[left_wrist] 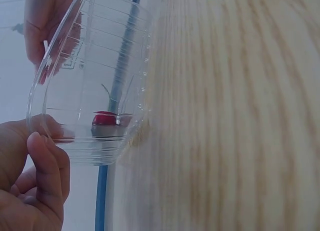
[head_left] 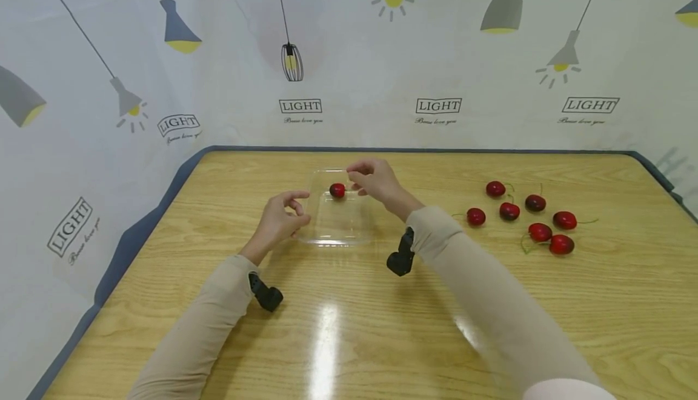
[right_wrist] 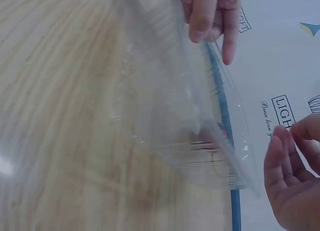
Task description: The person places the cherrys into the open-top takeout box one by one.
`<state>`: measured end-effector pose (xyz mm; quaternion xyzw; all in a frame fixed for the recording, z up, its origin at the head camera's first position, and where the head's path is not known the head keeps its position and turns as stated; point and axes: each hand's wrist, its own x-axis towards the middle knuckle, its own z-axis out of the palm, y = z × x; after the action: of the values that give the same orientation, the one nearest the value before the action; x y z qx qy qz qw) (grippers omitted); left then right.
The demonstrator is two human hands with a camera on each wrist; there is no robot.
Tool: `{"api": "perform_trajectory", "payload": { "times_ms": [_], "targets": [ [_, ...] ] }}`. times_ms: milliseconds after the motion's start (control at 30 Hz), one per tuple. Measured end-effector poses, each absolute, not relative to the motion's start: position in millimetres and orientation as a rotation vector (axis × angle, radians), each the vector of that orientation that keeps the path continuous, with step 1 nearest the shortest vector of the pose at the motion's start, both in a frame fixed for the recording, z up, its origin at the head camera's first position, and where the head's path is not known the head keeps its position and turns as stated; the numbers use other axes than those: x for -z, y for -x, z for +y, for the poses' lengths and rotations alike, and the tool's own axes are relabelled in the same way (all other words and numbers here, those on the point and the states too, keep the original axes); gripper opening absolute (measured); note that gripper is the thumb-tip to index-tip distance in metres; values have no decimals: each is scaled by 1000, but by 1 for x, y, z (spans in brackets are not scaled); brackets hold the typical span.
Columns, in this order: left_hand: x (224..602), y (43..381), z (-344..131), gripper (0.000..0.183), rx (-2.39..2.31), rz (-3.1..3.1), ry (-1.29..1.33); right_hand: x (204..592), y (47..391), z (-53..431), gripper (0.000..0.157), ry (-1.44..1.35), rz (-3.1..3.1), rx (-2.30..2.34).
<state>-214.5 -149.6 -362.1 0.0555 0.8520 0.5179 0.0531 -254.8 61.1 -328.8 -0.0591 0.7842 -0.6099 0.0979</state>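
Note:
A clear plastic container [head_left: 343,224] stands on the wooden table with one dark red cherry [head_left: 337,191] and its stem inside. My left hand [head_left: 277,219] is at the container's left side, where the left wrist view has its thumb and a finger pinching the rim [left_wrist: 33,103]. Near the far right corner hovers my right hand [head_left: 377,180], its fingers loosely bent with nothing visible between them. In the right wrist view, the right hand [right_wrist: 295,171] looks slightly apart from the plastic, which is blurred there.
Several loose cherries with green stems, among them one cherry [head_left: 476,217] nearest the right arm, lie to the right on the table [head_left: 218,339]. A curtain [head_left: 360,60] printed with lamps hangs behind the table. A dark wrist camera [head_left: 402,254] sits on each wrist.

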Motion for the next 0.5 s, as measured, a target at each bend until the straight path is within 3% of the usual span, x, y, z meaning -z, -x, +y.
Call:
{"api": "perform_trajectory", "payload": {
  "times_ms": [500],
  "targets": [
    [364, 215, -150, 48, -1577, 2606, -188, 339, 230, 83, 20, 292, 2471, 1753]
  ]
}}
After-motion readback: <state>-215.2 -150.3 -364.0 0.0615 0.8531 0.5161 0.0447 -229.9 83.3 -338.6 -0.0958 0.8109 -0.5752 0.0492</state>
